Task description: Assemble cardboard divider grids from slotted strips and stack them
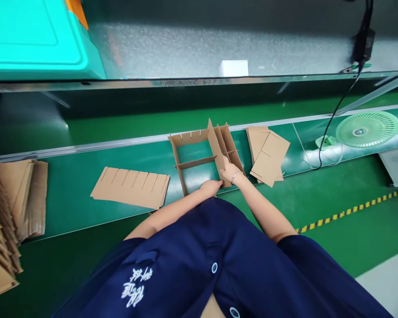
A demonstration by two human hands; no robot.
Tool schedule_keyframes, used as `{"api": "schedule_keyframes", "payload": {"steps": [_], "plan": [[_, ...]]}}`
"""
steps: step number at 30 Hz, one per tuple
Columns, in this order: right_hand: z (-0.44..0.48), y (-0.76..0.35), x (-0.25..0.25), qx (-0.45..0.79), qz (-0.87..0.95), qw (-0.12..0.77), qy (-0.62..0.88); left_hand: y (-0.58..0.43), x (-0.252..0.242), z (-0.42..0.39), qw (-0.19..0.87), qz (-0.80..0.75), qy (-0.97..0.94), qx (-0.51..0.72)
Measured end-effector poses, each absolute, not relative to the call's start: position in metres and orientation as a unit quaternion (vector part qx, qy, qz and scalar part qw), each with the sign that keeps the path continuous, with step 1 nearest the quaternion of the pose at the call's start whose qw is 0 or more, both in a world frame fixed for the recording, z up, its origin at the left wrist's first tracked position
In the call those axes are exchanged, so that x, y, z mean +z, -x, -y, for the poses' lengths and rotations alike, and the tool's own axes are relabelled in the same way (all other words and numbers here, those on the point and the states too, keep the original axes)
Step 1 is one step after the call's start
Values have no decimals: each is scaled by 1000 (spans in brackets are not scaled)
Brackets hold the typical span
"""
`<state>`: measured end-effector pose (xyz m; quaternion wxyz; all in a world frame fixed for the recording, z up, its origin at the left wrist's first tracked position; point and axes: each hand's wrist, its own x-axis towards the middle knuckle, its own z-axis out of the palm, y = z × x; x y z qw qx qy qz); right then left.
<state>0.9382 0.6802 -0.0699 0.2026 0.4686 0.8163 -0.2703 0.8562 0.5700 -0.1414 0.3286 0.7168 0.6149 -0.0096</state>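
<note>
A cardboard divider grid (199, 152) of slotted strips stands partly put together on the green belt (69, 190). My right hand (230, 170), a bracelet at its wrist, grips the near end of one upright strip (216, 145) of that grid. My left hand (211, 187) is closed on the grid's near edge, just left of the right hand. A flat stack of slotted cardboard strips (131, 187) lies left of the grid. A second stack of cardboard pieces (267, 152) lies to its right.
Piles of flat cardboard (9, 207) stand at the far left. A green fan (367, 128) with a black cable sits at the right. Above the belt is a metal shelf (199, 48) with a teal box (36, 37) and a small white box (234, 68). Yellow-black floor tape (351, 210) runs right.
</note>
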Motion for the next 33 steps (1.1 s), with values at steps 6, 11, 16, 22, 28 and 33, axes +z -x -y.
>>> {"api": "schedule_keyframes", "payload": {"steps": [6,11,16,22,28,33], "plan": [[-677,-938,-72,-234,-832,228,-448,-850,-149,-573,332,-611,-719,-10],[-660,-936,-85,-242,-808,204,-497,-850,-146,-571,324,-617,-717,-10],[-680,-924,-61,-224,-846,88,-476,-852,-137,-565,292,-623,-726,8],[-716,-881,-74,-130,-881,-18,-455,-838,-124,-558,238,-666,-704,69],[-728,-882,-123,-214,-862,69,-455,-802,-122,-539,249,-704,-658,100],[-758,-1002,-105,-109,-749,7,-654,-761,-128,-513,239,-759,-576,188]]}}
